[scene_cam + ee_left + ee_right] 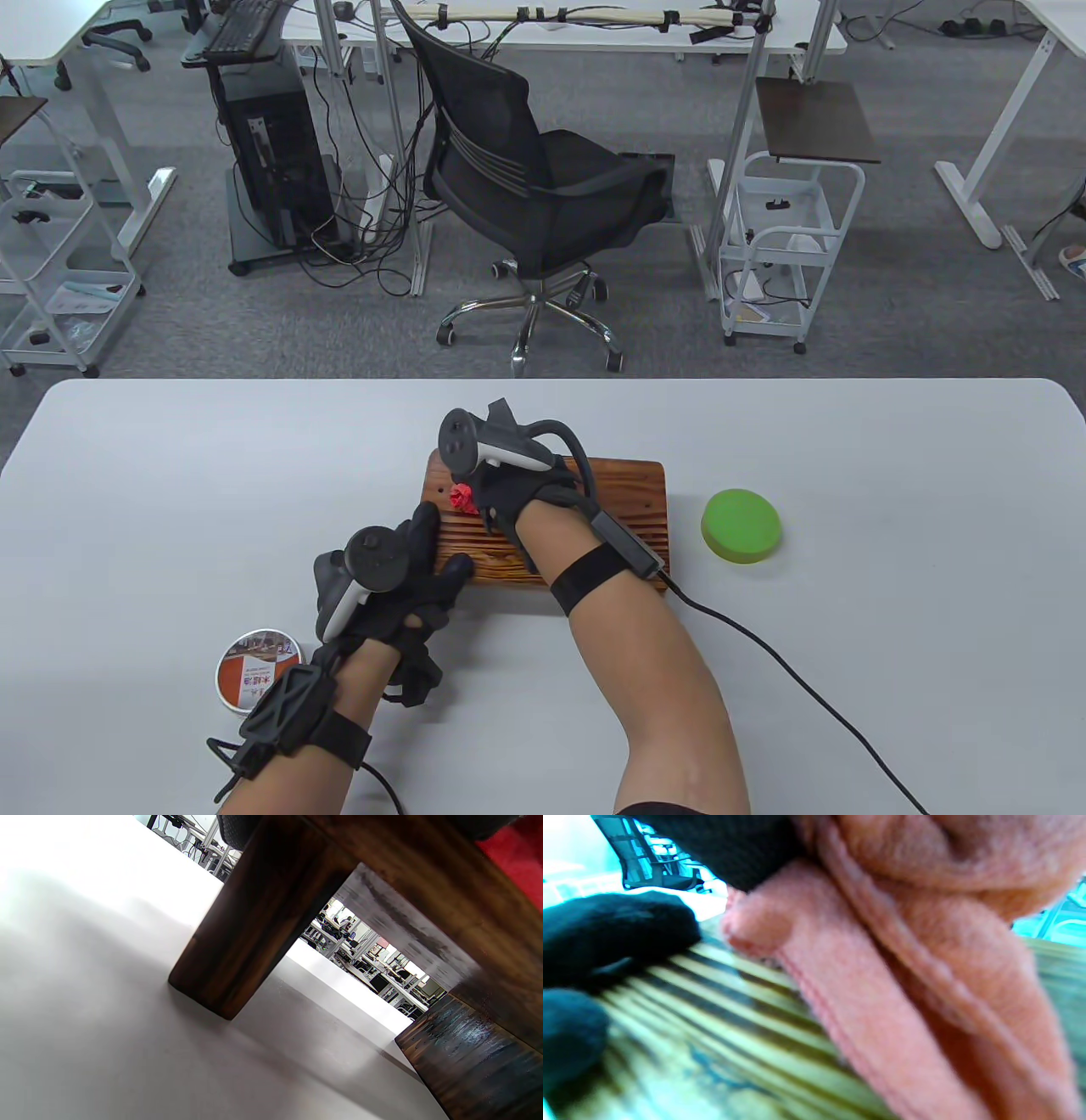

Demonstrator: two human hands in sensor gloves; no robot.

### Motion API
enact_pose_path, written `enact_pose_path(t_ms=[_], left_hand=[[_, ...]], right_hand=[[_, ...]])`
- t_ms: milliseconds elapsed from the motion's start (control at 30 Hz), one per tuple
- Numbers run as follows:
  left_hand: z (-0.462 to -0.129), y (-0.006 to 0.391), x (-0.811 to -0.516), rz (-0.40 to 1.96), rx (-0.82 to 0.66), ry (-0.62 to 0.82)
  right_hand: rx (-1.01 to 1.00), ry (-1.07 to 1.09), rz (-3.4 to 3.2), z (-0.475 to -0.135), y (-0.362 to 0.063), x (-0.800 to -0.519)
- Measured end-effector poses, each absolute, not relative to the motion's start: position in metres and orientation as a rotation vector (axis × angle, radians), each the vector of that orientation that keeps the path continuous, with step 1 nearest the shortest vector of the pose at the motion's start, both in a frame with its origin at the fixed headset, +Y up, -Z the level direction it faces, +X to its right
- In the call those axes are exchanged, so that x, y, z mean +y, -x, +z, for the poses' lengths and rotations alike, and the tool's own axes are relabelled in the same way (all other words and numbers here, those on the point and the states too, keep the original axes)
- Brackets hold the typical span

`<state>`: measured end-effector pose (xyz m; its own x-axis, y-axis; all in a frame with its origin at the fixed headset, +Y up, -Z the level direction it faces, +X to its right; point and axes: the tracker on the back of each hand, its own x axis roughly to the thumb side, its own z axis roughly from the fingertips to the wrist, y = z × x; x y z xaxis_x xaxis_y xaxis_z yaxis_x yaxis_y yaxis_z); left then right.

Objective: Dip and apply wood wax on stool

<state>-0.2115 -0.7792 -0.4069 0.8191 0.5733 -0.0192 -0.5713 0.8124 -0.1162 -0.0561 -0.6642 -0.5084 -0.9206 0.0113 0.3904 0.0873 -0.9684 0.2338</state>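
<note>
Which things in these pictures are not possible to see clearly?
- Wax tin: table view, left hand and its wrist strap cover one side; label too small to read.
- Red cloth: table view, right hand hides most.
- Stool top: right wrist view, blurred, so wax coverage unclear.

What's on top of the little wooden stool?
On the wooden stool the right hand presses a red cloth, and the left hand rests its fingers on the near left edge. The wood beneath hand and cloth is covered.
</note>
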Motion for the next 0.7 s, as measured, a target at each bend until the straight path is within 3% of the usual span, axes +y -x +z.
enact_pose_path(t_ms=[200, 433, 633, 700], left_hand=[[-0.407, 0.212, -0.779, 0.61, -0.018, 0.119], [-0.407, 0.212, -0.779, 0.617, -0.018, 0.12], [-0.407, 0.212, -0.779, 0.617, -0.018, 0.118], [-0.407, 0.212, -0.779, 0.617, -0.017, 0.118]], right_hand=[[-0.419, 0.375, -3.093, -0.529, 0.028, -0.665], [-0.476, 0.658, -3.022, -0.51, 0.037, -0.663], [-0.434, 0.369, -3.131, -0.532, 0.001, -0.666], [-0.429, 0.376, -3.144, -0.531, 0.002, -0.667]])
